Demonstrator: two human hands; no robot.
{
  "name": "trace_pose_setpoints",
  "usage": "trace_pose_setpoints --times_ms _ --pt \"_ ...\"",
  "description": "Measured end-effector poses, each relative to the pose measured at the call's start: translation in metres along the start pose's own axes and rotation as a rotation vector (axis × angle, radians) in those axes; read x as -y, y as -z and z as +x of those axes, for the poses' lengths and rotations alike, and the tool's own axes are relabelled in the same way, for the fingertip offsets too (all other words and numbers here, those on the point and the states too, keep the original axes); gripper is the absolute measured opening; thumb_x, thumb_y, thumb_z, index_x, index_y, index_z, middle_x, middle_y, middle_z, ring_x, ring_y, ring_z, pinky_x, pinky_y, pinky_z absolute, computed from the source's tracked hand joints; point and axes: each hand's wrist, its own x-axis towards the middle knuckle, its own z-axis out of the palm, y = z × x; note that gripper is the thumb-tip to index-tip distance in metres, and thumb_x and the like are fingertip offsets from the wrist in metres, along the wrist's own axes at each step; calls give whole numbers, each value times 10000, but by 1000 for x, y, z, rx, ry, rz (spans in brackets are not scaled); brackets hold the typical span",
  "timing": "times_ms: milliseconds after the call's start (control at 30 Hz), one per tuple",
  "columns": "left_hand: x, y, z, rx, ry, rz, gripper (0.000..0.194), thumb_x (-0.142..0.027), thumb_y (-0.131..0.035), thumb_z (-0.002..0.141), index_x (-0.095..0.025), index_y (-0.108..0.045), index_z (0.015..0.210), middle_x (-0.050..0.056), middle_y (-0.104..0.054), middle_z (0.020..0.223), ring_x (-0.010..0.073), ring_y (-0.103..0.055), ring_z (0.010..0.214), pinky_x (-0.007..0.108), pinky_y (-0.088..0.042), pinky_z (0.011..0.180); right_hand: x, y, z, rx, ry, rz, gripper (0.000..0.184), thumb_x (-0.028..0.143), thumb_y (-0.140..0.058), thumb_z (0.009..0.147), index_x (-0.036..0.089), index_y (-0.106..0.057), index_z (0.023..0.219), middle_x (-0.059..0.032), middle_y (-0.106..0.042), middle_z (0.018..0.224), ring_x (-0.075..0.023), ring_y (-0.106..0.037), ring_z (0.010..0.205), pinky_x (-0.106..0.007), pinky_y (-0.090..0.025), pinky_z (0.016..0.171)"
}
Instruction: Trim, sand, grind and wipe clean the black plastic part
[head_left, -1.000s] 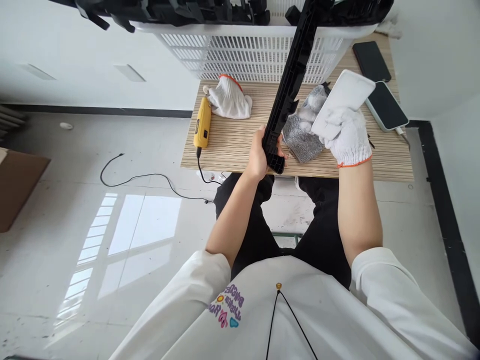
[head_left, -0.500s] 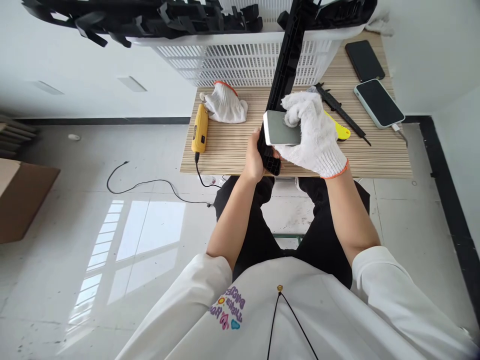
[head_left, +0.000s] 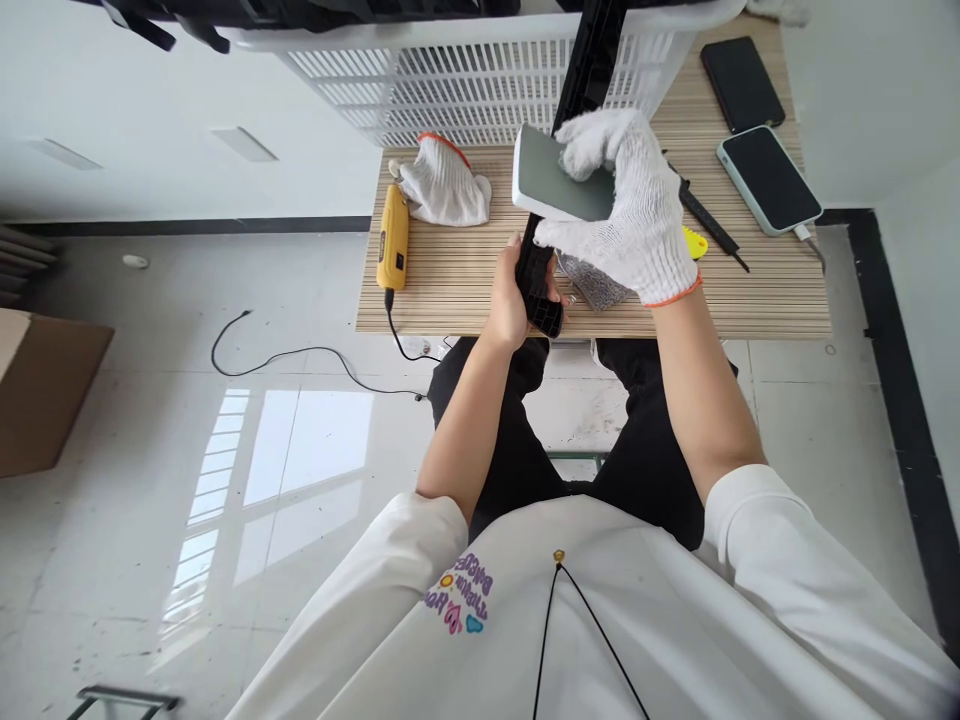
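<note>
My bare left hand (head_left: 511,300) is wrapped round the near end of a long black plastic strip (head_left: 541,278), which slants up over the table to the basket. My right hand (head_left: 634,205), in a white knitted glove with an orange cuff, grips a flat grey-green block with a white edge (head_left: 559,175) between thumb and fingers. The block lies over the middle of the strip; whether it touches I cannot tell. Below the right hand, a grey cloth (head_left: 596,282) rests on the table, partly hidden.
A white basket (head_left: 465,90) with black plastic parts stands behind. On the table (head_left: 457,290) are another glove (head_left: 448,185), a yellow corded tool (head_left: 393,240), a black caliper (head_left: 709,215), a yellow-handled tool (head_left: 695,243) and two phones (head_left: 772,180). A cable (head_left: 322,350) lies on the floor.
My right hand and the block have moved up along the strip, away from its near end, uncovering the grey cloth. My left hand keeps its hold. The view has shifted slightly.
</note>
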Motion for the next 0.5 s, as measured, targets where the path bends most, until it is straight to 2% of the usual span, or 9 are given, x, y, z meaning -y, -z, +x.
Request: trace_pose_setpoints --times_ms 100,167,233,333,433,500 --pt "-2 -1 -1 -15 -1 24 607 -671 -239 991 -223 -617 830 15 -487 499 233 -716 685 296 -582 566 -2 1 4 105 -134 166 402 230 -826 685 293 -475 869 2 -618 1008 -214 -631 1007 -390 -525 945" --pt "-3 0 -2 -17 4 30 612 -682 -253 987 -225 -625 821 14 -490 498 224 -706 656 293 -582 560 -2 0 4 57 -181 193 397 212 -817 677 287 -480 873 13 -608 987 -203 -620 969 -370 -516 916" --pt "-3 0 -2 -27 12 16 617 -708 -287 972 -224 -618 777 18 -490 497 223 -692 631 301 -582 548 -3 -3 2 24 -132 146 391 247 -812 678 271 -481 884 8 -600 973 -198 -617 958 -360 -496 911" --pt "-3 1 -1 -49 12 -5 627 -737 -321 952 -224 -596 719 29 -496 494 232 -678 619 314 -578 520 -6 -7 0 58 -26 60 411 322 -827 688 269 -466 878 -5 -609 971 -201 -624 968 -359 -482 924" --pt "-1 2 0 -52 3 -13 633 -750 -321 947 -229 -585 703 32 -508 495 238 -688 638 312 -576 503 -7 -11 -2 -6 37 11 380 278 -815 691 272 -482 873 -32 -620 989 -224 -624 995 -385 -480 940" --pt "0 2 1 -66 4 -18 636 -759 -319 942 -230 -579 702 31 -515 500 242 -703 661 310 -581 509 -6 -13 -2 52 71 -53 362 253 -814 665 258 -522 879 -50 -643 1037 -243 -628 1023 -401 -483 938"
